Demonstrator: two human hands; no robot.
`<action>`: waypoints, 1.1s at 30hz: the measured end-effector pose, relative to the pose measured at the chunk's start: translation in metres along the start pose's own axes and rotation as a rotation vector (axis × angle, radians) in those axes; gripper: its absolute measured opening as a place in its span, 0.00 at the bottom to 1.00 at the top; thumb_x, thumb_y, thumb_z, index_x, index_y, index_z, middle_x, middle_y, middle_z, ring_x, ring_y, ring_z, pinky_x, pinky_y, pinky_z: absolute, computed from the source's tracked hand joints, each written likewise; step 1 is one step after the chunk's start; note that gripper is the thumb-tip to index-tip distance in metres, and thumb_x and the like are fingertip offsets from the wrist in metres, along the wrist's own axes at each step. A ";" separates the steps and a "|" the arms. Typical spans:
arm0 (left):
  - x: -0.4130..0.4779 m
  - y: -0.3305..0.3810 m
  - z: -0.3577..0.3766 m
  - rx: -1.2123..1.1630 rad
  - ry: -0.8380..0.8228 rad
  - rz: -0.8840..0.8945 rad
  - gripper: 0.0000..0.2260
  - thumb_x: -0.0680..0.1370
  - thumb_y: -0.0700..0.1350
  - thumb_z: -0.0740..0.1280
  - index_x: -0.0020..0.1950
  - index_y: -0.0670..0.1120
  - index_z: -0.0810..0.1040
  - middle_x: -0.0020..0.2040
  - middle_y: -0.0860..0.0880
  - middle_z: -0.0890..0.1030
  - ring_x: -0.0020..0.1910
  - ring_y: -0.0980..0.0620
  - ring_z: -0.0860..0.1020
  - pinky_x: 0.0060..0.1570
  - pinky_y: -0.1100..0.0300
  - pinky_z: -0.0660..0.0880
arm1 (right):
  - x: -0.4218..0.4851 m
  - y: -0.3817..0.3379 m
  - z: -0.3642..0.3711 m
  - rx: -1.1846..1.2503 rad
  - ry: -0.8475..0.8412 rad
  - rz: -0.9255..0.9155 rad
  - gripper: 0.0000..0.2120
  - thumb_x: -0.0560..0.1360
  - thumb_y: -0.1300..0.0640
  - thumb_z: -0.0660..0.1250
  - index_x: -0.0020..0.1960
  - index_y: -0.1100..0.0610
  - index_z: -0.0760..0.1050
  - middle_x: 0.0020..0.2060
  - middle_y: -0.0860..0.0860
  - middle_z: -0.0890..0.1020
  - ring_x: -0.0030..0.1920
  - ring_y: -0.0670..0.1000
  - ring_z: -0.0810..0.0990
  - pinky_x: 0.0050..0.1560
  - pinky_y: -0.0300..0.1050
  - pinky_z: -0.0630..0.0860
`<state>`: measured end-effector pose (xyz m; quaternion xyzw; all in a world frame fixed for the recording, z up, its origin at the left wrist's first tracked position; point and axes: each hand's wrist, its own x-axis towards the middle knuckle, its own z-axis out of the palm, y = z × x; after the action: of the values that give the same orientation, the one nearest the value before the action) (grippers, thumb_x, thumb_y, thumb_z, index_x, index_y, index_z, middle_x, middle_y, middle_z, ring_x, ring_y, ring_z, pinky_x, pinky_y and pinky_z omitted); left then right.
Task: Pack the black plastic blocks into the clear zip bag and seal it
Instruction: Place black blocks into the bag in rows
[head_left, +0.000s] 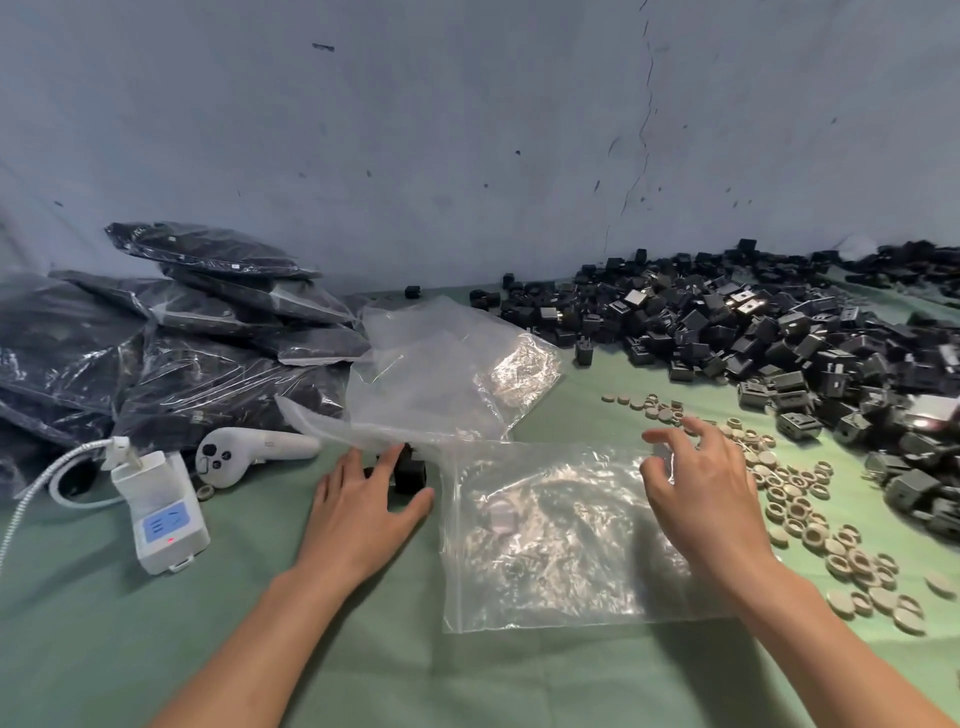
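Observation:
A clear zip bag (561, 540) lies flat on the green table in front of me. My right hand (701, 488) hovers over its right upper corner with fingers spread and loosely curled, fingertips at the bag's top edge. My left hand (363, 499) rests on the table left of the bag, fingers around a few black plastic blocks (410, 473); the grip is partly hidden. A big heap of loose black blocks (779, 338) covers the far right of the table.
Spare clear bags (447, 379) lie crumpled behind the flat one. Sealed bags full of blocks (171, 338) are stacked at left. A white power strip (161, 509), a white controller (244, 454) and scattered beige rings (810, 514) lie around. A grey wall stands behind.

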<state>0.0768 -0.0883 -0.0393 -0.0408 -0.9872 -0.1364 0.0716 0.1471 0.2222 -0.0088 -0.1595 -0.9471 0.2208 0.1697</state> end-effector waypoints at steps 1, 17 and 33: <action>0.005 0.001 0.001 0.010 0.002 0.008 0.32 0.76 0.69 0.57 0.77 0.59 0.59 0.73 0.43 0.67 0.74 0.43 0.63 0.72 0.48 0.60 | 0.001 0.000 -0.001 0.005 -0.002 -0.001 0.17 0.81 0.51 0.58 0.68 0.50 0.73 0.74 0.55 0.66 0.76 0.56 0.60 0.75 0.59 0.58; -0.023 0.000 -0.005 -0.039 0.085 0.240 0.10 0.76 0.59 0.66 0.56 0.59 0.75 0.51 0.57 0.75 0.54 0.52 0.75 0.56 0.55 0.68 | -0.008 0.000 0.003 0.014 -0.075 -0.133 0.16 0.81 0.50 0.58 0.66 0.48 0.73 0.74 0.53 0.67 0.75 0.54 0.61 0.76 0.57 0.57; -0.058 -0.010 -0.032 -0.009 0.062 0.273 0.14 0.75 0.62 0.67 0.60 0.62 0.76 0.62 0.58 0.68 0.63 0.54 0.69 0.61 0.56 0.63 | -0.041 -0.033 0.032 -0.088 -0.072 -0.655 0.17 0.77 0.58 0.68 0.64 0.50 0.77 0.66 0.53 0.77 0.68 0.58 0.75 0.72 0.58 0.67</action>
<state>0.1377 -0.1104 -0.0201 -0.1709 -0.9692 -0.1310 0.1197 0.1640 0.1667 -0.0300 0.1544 -0.9620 0.1187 0.1912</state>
